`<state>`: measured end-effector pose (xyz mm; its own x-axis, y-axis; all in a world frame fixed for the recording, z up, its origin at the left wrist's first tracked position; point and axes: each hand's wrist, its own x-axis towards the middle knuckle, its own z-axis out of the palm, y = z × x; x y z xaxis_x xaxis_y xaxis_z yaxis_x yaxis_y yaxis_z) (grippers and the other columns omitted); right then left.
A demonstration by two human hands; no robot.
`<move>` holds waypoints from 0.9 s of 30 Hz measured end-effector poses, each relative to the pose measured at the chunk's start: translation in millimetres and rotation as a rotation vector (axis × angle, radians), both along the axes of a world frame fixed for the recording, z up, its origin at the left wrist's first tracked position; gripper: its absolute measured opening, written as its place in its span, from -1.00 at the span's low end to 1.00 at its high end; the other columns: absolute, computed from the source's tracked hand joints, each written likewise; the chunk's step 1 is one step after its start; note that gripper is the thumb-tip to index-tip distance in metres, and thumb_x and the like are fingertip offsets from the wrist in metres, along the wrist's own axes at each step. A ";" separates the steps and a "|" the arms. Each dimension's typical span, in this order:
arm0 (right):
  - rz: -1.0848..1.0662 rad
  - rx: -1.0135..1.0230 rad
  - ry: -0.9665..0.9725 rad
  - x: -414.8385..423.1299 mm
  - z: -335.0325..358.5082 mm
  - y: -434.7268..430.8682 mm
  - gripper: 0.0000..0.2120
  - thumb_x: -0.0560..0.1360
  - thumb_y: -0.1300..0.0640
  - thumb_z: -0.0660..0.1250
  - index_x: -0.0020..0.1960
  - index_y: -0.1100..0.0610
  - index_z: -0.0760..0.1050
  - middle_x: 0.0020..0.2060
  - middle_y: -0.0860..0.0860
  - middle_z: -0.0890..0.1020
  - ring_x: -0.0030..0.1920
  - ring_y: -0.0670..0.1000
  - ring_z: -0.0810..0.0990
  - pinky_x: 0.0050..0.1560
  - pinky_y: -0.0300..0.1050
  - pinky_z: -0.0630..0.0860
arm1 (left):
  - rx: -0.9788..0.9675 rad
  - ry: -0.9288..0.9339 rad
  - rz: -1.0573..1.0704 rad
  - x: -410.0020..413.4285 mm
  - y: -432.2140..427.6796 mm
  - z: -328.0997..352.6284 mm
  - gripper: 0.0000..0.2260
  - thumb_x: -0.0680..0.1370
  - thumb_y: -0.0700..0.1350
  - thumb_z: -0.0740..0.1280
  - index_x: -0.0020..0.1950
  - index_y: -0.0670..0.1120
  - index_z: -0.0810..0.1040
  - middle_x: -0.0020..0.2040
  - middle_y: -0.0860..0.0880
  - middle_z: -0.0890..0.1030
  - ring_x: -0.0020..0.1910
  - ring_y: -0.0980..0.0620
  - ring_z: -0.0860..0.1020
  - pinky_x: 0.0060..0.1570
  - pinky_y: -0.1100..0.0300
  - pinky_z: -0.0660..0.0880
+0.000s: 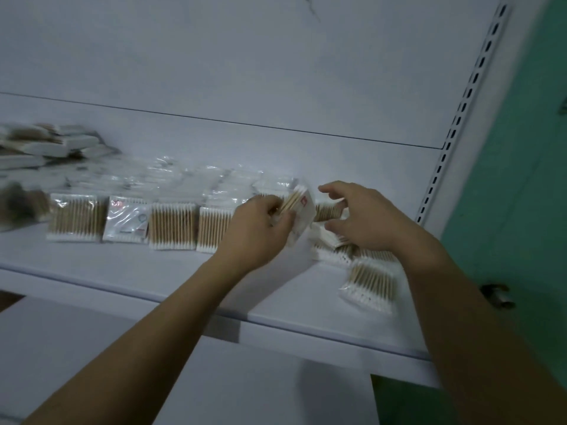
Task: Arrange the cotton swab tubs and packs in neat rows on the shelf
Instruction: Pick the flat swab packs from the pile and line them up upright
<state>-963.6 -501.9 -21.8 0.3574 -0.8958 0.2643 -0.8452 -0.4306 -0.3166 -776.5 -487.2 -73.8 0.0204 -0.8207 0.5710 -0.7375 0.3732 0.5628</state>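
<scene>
Shelf (276,302) front right: loose pack (372,286) lying flat. Behind it, heap (333,256) beneath right hand (359,222), fingers spread, holding nothing. Left hand (257,231) just beside, pinching tilted pack (302,210) above shelf. Row (122,223) of packs leftward; blurred packs (171,176) behind, pile (46,145) at far left.

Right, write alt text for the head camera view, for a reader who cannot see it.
The left hand holds a cotton swab pack over a white shelf, the right hand hovering beside it. A row of packs lies to the left; loose packs lie at right.
</scene>
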 end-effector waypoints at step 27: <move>-0.132 -0.132 0.211 84.9 -5.4 -82.0 -0.79 0.46 0.15 0.44 0.09 0.11 0.55 0.05 0.06 0.57 0.02 0.11 0.57 -0.13 -0.14 0.41 | 0.021 -0.654 0.354 35.2 14.0 39.5 -0.63 0.62 0.10 0.14 0.40 0.04 0.38 0.30 -0.01 0.52 0.30 -0.08 0.41 0.26 -0.02 0.22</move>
<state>-878.7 -583.9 -27.2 0.2993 -0.9012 0.3135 -0.9381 -0.3380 -0.0758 -741.3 -473.2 -34.2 -0.0532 -0.8391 0.5414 -0.9986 0.0450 -0.0285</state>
